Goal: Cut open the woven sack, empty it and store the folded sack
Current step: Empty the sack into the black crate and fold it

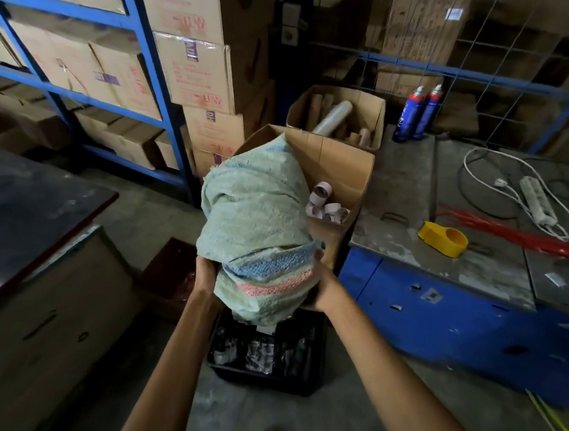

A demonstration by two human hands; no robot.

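Dim indoor light, brightest on the cartons upper left; the upper right and lower left sink into shadow. Wide-angle bending curves the edges, and detail is soft and grainy.

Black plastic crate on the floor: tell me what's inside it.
The black plastic crate holds a jumble of dark and silvery packaged items, too dim to identify. The pale green woven sack held above hides its far end.
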